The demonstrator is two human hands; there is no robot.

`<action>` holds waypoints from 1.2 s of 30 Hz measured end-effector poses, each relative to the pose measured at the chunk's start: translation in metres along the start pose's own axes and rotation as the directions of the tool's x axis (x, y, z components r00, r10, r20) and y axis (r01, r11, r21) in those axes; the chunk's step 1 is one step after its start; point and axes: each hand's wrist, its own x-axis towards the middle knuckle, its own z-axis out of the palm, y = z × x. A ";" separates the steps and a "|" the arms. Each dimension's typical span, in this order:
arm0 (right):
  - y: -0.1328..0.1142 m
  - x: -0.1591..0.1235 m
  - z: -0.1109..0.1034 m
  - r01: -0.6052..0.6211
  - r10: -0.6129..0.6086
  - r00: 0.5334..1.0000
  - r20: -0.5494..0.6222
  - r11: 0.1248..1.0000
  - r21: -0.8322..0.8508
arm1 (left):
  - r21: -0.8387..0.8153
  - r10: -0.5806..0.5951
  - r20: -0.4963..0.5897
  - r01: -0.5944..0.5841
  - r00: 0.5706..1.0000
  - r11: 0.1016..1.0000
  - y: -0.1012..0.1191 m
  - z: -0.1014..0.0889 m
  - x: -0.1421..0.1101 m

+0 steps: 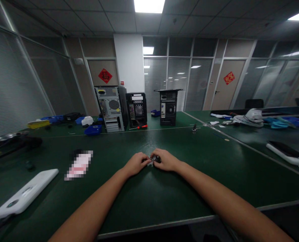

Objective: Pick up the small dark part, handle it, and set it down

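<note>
My left hand point(137, 164) and my right hand point(166, 160) meet low over the middle of the green table point(144, 191). The fingers of my right hand curl round a small dark part with a metallic face point(154, 158), too small to name. My left hand is closed in a pinch against that part's left side. Whatever lies between the left fingertips is too small to make out. A small pale bit shows just below the fingertips.
Computer cases point(114, 107) stand upright along the back, with a red-handled screwdriver point(142, 126) before them. A blue tray point(93, 130) sits at back left. To the left lies a white device point(26, 195); a small dark metal piece point(194, 128) stands at back right.
</note>
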 end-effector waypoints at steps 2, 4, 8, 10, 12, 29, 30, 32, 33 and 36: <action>0.001 0.000 -0.002 -0.003 0.003 1.000 -0.006 1.000 -0.014 | -0.001 -0.017 0.001 0.017 1.000 1.000 0.000 0.000 0.000; 0.008 0.000 -0.007 -0.049 0.047 0.998 -0.030 0.998 -0.047 | -0.010 -0.026 -0.002 0.026 1.000 1.000 0.000 -0.001 0.000; 0.044 -0.008 -0.031 -0.300 0.282 0.950 -0.133 0.943 -0.143 | -0.021 -0.028 -0.024 0.027 0.999 0.999 -0.003 -0.003 -0.002; 0.070 -0.019 -0.048 -0.476 0.441 0.874 -0.204 0.861 -0.178 | -0.011 -0.043 -0.039 0.042 0.998 0.999 -0.006 -0.004 -0.002; 0.097 -0.035 -0.067 -0.629 0.569 0.772 -0.282 0.746 -0.217 | 0.002 -0.059 -0.049 0.059 0.997 0.998 -0.009 -0.006 -0.003; 0.180 -0.111 -0.116 -0.903 0.785 0.416 -0.459 0.296 -0.312 | 0.042 -0.104 -0.065 0.106 0.992 0.993 -0.019 -0.005 -0.004; 0.180 -0.111 -0.116 -0.902 0.786 0.416 -0.458 0.293 -0.315 | 0.041 -0.106 -0.066 0.108 0.992 0.993 -0.019 -0.005 -0.004; 0.180 -0.111 -0.116 -0.903 0.786 0.414 -0.459 0.290 -0.317 | 0.037 -0.108 -0.064 0.110 0.992 0.993 -0.018 -0.005 -0.005; 0.179 -0.110 -0.117 -0.903 0.786 0.413 -0.460 0.289 -0.317 | 0.034 -0.109 -0.061 0.112 0.992 0.993 -0.018 -0.006 -0.005; 0.176 -0.109 -0.117 -0.909 0.787 0.402 -0.468 0.283 -0.305 | 0.027 -0.114 -0.055 0.116 0.992 0.993 -0.017 -0.006 -0.005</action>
